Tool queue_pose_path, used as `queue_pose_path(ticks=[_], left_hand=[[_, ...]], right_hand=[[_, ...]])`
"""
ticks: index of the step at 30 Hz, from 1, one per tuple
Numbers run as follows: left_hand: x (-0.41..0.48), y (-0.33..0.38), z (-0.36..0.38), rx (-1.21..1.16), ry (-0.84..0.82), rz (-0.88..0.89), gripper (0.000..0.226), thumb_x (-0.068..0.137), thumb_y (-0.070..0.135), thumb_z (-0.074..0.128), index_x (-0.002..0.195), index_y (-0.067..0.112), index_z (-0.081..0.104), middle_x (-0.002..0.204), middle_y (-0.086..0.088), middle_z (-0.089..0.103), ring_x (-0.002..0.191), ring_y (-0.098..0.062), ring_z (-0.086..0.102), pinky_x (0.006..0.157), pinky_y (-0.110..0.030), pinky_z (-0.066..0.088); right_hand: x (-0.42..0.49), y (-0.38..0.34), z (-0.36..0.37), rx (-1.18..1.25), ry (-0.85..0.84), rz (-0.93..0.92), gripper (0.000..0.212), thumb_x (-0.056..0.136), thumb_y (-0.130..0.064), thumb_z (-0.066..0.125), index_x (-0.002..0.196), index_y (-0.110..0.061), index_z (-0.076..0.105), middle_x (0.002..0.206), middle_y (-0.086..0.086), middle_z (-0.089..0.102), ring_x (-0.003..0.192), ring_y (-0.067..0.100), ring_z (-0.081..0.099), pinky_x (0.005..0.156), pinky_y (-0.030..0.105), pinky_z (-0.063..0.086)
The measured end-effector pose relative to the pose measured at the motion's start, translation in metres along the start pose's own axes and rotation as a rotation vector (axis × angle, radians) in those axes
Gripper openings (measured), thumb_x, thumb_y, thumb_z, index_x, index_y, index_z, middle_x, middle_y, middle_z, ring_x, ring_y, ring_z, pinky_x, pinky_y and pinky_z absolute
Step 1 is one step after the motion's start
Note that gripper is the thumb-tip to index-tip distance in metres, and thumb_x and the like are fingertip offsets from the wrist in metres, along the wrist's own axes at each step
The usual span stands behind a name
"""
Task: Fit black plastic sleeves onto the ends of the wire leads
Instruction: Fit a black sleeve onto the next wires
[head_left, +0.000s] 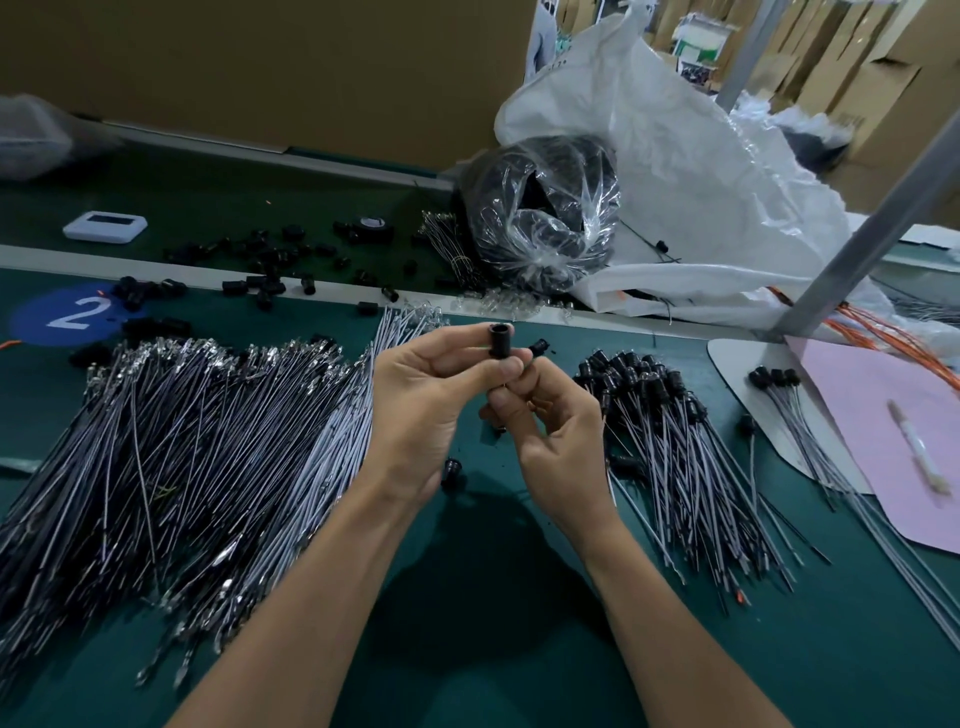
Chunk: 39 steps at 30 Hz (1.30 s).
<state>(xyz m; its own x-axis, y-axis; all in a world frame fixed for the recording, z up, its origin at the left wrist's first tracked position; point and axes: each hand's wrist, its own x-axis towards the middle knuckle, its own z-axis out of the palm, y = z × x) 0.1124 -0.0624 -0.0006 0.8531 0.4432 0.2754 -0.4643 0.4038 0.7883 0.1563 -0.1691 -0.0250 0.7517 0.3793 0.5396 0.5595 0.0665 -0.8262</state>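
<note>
Here left fingers (470, 364) pinch the black sleeve (500, 340) upright; right fingers (519, 410) clamp the lead (497, 388) beneath.

Light is cool, soft and rather dim, falling from above. A broad dark shadow (467, 582) spreads over the green desk (779, 649) under the forearms. The left hand (431, 410), the right hand (561, 431) and the black sleeve (501, 339) that the left pinches are sharp and evenly lit. The wire lead (497, 385) pinched by the right is nearly lost in shade. Glare streaks the clear plastic bag (545, 218), and the white sack (685, 156) is the brightest thing. Wide-angle bending curves the desk's edge and tilts the metal post (857, 239). The far cartons (857, 78) are soft.
</note>
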Motion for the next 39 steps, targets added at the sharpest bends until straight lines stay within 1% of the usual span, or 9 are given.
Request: queue_pose_path(ticks=[3, 6, 8, 12, 15, 20, 28, 34, 39], left_hand=[[0.001, 0.001, 0.001, 0.004, 0.031, -0.041, 0.027, 0.058, 0.009, 0.079, 0.084, 0.011, 0.077, 0.082, -0.015, 0.075, 0.074, -0.024, 0.074, 0.070, -0.030, 0.059], [0.008, 0.006, -0.005, -0.109, 0.113, -0.108, 0.029, 0.063, 0.011, 0.077, 0.091, 0.006, 0.075, 0.084, -0.014, 0.075, 0.066, -0.021, 0.073, 0.061, -0.024, 0.057], [0.016, 0.011, -0.015, -0.113, 0.156, -0.185, 0.029, 0.066, 0.012, 0.075, 0.094, 0.003, 0.073, 0.084, -0.013, 0.075, 0.059, -0.017, 0.070, 0.059, -0.022, 0.056], [0.020, 0.013, -0.034, 0.135, 0.109, -0.360, 0.038, 0.065, 0.016, 0.076, 0.100, 0.000, 0.072, 0.082, -0.011, 0.076, 0.046, -0.011, 0.064, 0.049, -0.020, 0.054], [0.016, 0.008, -0.041, 0.198, 0.096, -0.345, 0.029, 0.067, 0.026, 0.076, 0.092, 0.011, 0.076, 0.080, -0.009, 0.075, 0.041, -0.011, 0.057, 0.046, -0.020, 0.050], [0.009, 0.001, -0.036, 0.152, 0.040, -0.300, 0.018, 0.076, 0.029, 0.069, 0.080, 0.015, 0.079, 0.072, -0.010, 0.073, 0.031, -0.007, 0.042, 0.039, -0.018, 0.041], [0.006, -0.001, -0.031, 0.262, 0.006, -0.293, 0.032, 0.072, 0.028, 0.072, 0.096, 0.007, 0.072, 0.076, -0.009, 0.075, 0.040, -0.013, 0.048, 0.047, -0.018, 0.045], [0.008, -0.003, -0.029, 0.300, 0.014, -0.286, 0.013, 0.084, 0.015, 0.070, 0.095, 0.009, 0.071, 0.078, -0.007, 0.076, 0.047, -0.013, 0.059, 0.053, -0.017, 0.050], [0.006, -0.007, -0.022, 0.225, -0.006, -0.325, 0.008, 0.086, 0.002, 0.066, 0.092, 0.008, 0.067, 0.077, -0.012, 0.075, 0.062, -0.021, 0.072, 0.061, -0.024, 0.058]], right_hand=[[0.001, 0.000, -0.002, -0.022, -0.014, 0.028, 0.015, 0.090, -0.012, 0.061, 0.076, -0.008, 0.059, 0.066, -0.013, 0.059, 0.062, 0.015, 0.056, 0.064, 0.045, 0.051], [0.002, -0.006, -0.006, 0.107, 0.010, 0.108, 0.034, 0.091, -0.025, 0.062, 0.069, 0.000, 0.062, 0.059, -0.001, 0.062, 0.052, 0.012, 0.060, 0.056, 0.026, 0.050], [0.004, -0.010, -0.012, 0.143, 0.178, 0.194, 0.046, 0.092, -0.039, 0.057, 0.061, -0.006, 0.065, 0.054, 0.003, 0.062, 0.047, 0.013, 0.057, 0.053, 0.021, 0.048], [0.025, -0.010, -0.027, 0.047, 0.418, 0.368, 0.042, 0.099, -0.034, 0.052, 0.068, -0.010, 0.067, 0.056, -0.003, 0.064, 0.051, 0.006, 0.058, 0.051, 0.015, 0.045], [0.053, -0.005, -0.025, -0.026, 0.270, 0.442, 0.028, 0.099, -0.024, 0.055, 0.077, -0.013, 0.069, 0.065, -0.004, 0.069, 0.060, 0.005, 0.062, 0.055, 0.018, 0.049], [0.117, 0.032, -0.017, -0.735, -0.013, 0.373, 0.021, 0.093, -0.007, 0.054, 0.108, -0.012, 0.069, 0.106, 0.005, 0.071, 0.101, 0.022, 0.063, 0.090, 0.035, 0.052], [0.151, 0.082, -0.001, -1.152, -0.090, 0.445, 0.020, 0.095, -0.018, 0.059, 0.105, -0.001, 0.064, 0.111, 0.019, 0.064, 0.103, 0.037, 0.061, 0.074, 0.037, 0.044], [0.155, 0.081, -0.014, -1.086, -0.106, 0.405, 0.014, 0.091, -0.011, 0.064, 0.097, 0.002, 0.066, 0.104, 0.020, 0.066, 0.095, 0.036, 0.064, 0.072, 0.032, 0.046], [0.120, 0.035, -0.032, -0.610, -0.016, 0.381, 0.015, 0.076, -0.018, 0.083, 0.077, -0.013, 0.069, 0.077, 0.006, 0.071, 0.071, 0.019, 0.065, 0.071, 0.030, 0.054]])
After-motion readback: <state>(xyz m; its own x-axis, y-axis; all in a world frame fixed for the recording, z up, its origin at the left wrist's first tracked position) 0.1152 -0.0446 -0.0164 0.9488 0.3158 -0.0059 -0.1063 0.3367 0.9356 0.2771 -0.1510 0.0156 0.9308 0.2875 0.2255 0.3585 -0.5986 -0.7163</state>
